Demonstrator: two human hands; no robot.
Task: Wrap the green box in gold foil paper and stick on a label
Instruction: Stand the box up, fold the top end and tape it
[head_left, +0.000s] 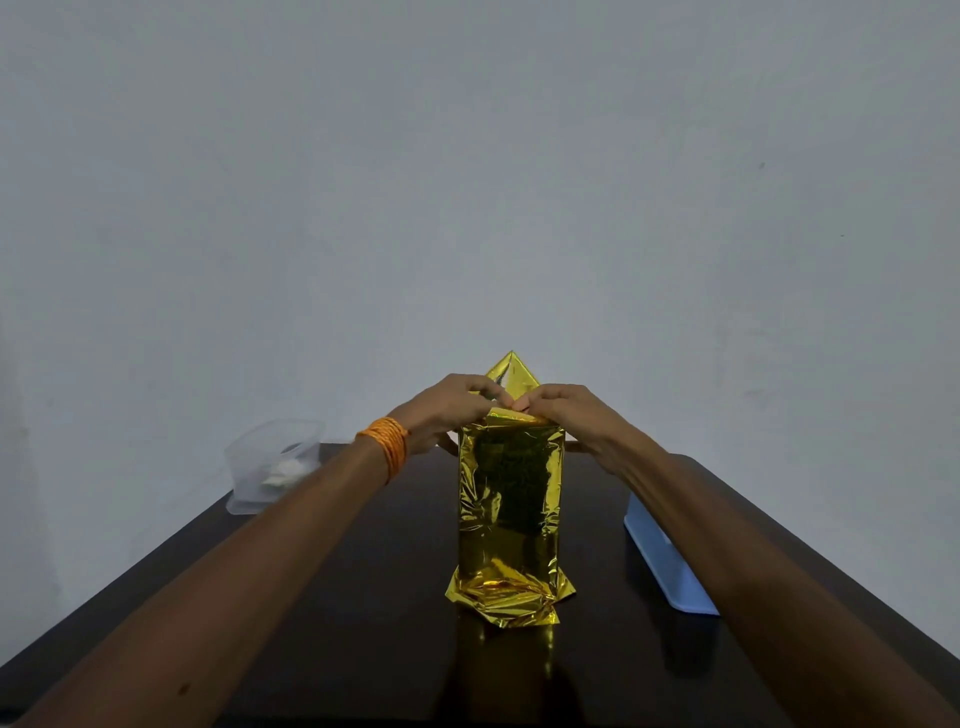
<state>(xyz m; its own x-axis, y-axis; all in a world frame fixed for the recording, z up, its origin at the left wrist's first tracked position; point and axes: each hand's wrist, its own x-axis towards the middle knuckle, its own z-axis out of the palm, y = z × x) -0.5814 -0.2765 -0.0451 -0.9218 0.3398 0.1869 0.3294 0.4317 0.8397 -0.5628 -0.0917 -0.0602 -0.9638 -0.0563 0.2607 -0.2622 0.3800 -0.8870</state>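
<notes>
Box (511, 483) at table (363, 597) centre, apparently standing on end, its faces fully covered in gold foil (506, 592). Foil creased on the near face; loose crumpled skirt flares out at the base, touching the tabletop.

Both arms reach forward, forearms converging on the top of the box. Left hand (447, 410) comes in from the left, knuckles up, fingers curled down over the top edge; thumb shows lower, against the upper left side. Right hand (566, 415) mirrors it from the right, fingers curled onto the same folded edge. Fingertips of the two hands meet at the middle of the top. Both hands pinch the foil fold there. Triangular flap (511, 371) of foil stands up just behind the fingers, point upward.

Orange thread band (387, 447) on the left wrist. Clear tub (260, 467) at the far left table edge, something white inside. Blue tray (665, 561) to the right, partly hidden by the right forearm. Plain grey wall (467, 182) behind.
</notes>
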